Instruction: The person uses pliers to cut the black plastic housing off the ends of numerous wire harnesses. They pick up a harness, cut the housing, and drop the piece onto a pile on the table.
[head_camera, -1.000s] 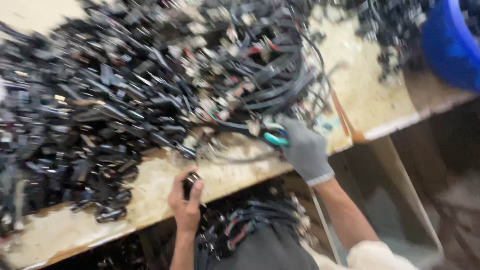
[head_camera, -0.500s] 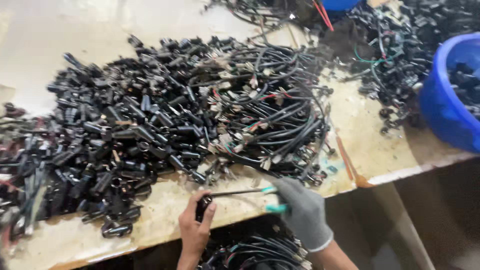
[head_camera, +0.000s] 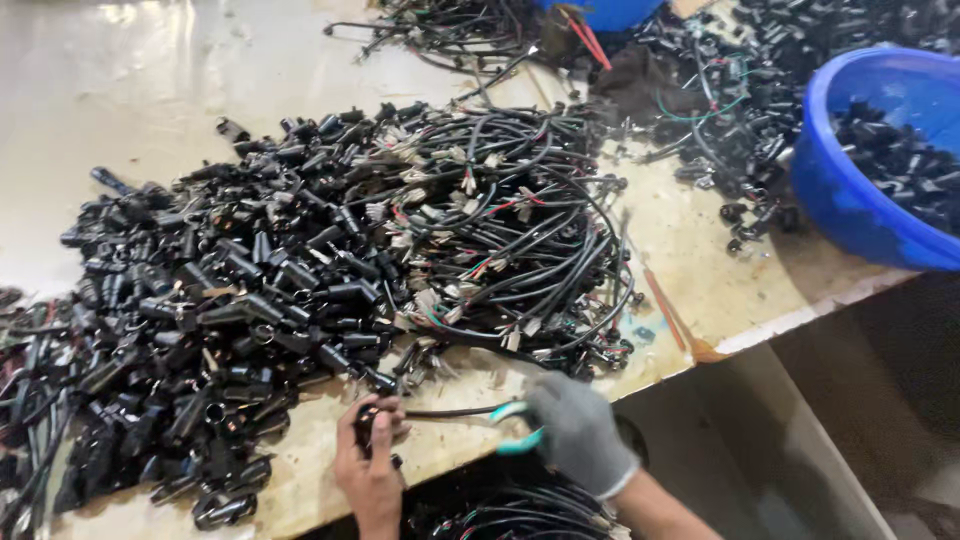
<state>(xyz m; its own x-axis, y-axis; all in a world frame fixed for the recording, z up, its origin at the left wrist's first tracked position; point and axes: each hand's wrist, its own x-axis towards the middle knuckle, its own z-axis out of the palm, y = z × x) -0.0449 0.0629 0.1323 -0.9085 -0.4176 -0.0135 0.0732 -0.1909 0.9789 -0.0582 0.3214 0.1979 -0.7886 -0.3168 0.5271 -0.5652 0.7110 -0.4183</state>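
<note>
My bare left hand (head_camera: 370, 462) grips a small black plug-like connector (head_camera: 368, 420) at the table's front edge. A thin black cable (head_camera: 448, 411) runs from it to the right. My right hand (head_camera: 580, 432) wears a grey glove and holds a teal-handled cutting tool (head_camera: 515, 425) at the cable's other end. Just beyond both hands lies a big heap of black connectors (head_camera: 230, 300) tangled with black wired cables (head_camera: 500, 230).
A blue plastic tub (head_camera: 860, 200) with black parts stands at the right edge of the beige table (head_camera: 720, 290). More cables lie at the back (head_camera: 440, 25) and below the table front (head_camera: 520, 510). A thin red-brown stick (head_camera: 668, 312) rests near the corner.
The view tilted up and steadied, so the pile sits lower. Both hands moved down toward the front edge, still holding the connector and the cutter with the cable between them.
</note>
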